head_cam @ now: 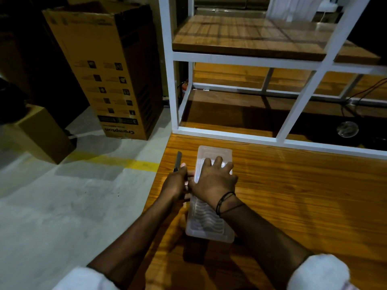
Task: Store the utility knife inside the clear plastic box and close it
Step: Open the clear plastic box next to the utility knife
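Ribbed clear plastic box [209, 222] lies under the right hand [213, 181], fingers spread flat; left hand [174, 183] beside it clenches a slim dark utility knife [178, 161].

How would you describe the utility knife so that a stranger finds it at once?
Look at the wooden table, near its left edge. There the left hand holds the utility knife, a thin dark bar pointing away, just left of the clear plastic box.
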### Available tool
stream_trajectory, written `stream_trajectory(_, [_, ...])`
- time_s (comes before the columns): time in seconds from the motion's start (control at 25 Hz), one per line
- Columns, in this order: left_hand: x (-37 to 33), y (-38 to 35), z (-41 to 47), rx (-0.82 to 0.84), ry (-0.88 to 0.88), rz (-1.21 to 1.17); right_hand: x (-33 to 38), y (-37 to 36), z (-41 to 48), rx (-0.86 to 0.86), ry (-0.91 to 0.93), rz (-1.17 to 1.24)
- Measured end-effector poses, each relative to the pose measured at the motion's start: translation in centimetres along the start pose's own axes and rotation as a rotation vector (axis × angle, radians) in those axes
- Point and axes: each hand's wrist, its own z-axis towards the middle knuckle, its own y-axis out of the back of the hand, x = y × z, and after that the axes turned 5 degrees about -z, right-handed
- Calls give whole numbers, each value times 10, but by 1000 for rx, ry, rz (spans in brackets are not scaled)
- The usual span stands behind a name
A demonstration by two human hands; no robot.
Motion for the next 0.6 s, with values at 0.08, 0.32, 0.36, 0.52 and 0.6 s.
stream_trajectory(0.08, [-1,-1,-1,-8,-22,28,-1,1,2,-2,-10,18])
stream_trajectory(0.32, [0,-4,-2,-39,-34,86,-4,5,2,-1,-20,70])
stream_trajectory(0.36, [-1,-4,-3,-36,-25,91,-6,5,1,8,-8,81])
stream_trajectory(0.52, [-5,-6,-8,-12,-10,101,-22,-1,-13,74,134,142])
stream_trajectory(0.6, [-6,-9,-9,7,10,100,-23,-4,-21,81,144,154])
